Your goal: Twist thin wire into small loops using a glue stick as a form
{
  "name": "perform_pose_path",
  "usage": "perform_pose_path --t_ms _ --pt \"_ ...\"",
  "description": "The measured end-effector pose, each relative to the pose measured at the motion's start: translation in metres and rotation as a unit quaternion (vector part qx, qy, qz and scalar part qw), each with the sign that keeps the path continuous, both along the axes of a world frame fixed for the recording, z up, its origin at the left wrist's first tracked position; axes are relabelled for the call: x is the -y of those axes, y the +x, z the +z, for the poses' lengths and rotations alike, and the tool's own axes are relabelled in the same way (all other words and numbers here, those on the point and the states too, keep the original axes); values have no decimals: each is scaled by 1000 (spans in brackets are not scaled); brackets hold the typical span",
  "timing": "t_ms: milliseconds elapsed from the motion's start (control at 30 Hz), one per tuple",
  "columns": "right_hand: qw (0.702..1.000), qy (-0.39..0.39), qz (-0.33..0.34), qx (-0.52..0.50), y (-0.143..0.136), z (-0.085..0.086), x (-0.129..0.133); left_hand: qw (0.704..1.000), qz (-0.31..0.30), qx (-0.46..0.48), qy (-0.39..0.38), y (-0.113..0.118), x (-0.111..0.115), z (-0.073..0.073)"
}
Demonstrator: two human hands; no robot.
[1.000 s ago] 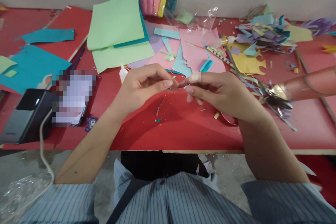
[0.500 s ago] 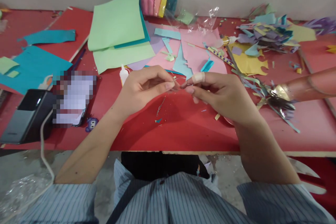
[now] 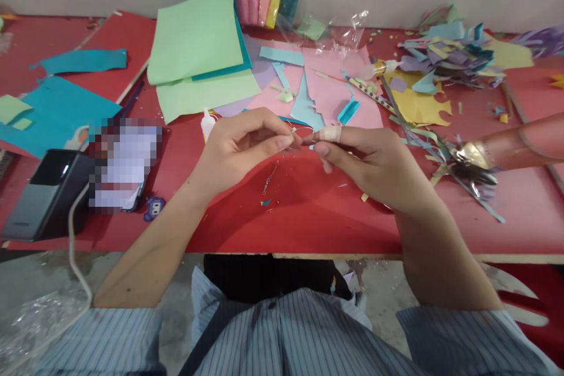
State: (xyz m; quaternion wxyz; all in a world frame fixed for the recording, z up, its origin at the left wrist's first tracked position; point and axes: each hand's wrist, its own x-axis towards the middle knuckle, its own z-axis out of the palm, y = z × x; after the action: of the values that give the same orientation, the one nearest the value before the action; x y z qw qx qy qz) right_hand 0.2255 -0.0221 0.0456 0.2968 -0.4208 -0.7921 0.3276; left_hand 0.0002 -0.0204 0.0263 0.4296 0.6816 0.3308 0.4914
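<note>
Thumb and forefinger of my left hand (image 3: 251,144) are closed in a pinch on a thin wire (image 3: 303,128), which curves up in a small arc between the hands. My right hand (image 3: 368,155), its forefinger wrapped in a pale bandage, pinches the same wire from the other side, fingertips almost touching those of the left. Beneath the left fingertips is a short, thin chain (image 3: 270,178) with a small metal clasp at its low end; whether it joins the wire is hidden. A tiny teal paper scrap (image 3: 266,202) lies by the clasp.
Behind my hands lie green paper sheets (image 3: 198,35), pink paper (image 3: 339,70) and a white glue bottle (image 3: 207,124). A phone (image 3: 126,167) and a dark box-shaped device (image 3: 44,194) with a cable stand left. Scissors (image 3: 473,161) and paper strips (image 3: 453,59) are at right.
My right hand has shifted slightly to the right, its fingertips a little farther from the left ones. More of the wire arc shows. The left hand has hardly moved.
</note>
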Motion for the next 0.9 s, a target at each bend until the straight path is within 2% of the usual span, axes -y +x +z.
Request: perform_pose_path --t_ms 200,467,700,900 --pt "1000 19 -3 17 0 -1 -1 1000 -12 12 0 0 0 -1" --pt "1000 26 -8 -13 0 -5 -2 1000 -8 -5 -15 -1 -2 -2" --pt "998 44 -26 -38 1 -11 -1 1000 -13 -10 -16 -1 -2 -1" --pt "996 44 -60 -52 -2 -13 -2 999 -11 -17 -48 -1 -1 -1"
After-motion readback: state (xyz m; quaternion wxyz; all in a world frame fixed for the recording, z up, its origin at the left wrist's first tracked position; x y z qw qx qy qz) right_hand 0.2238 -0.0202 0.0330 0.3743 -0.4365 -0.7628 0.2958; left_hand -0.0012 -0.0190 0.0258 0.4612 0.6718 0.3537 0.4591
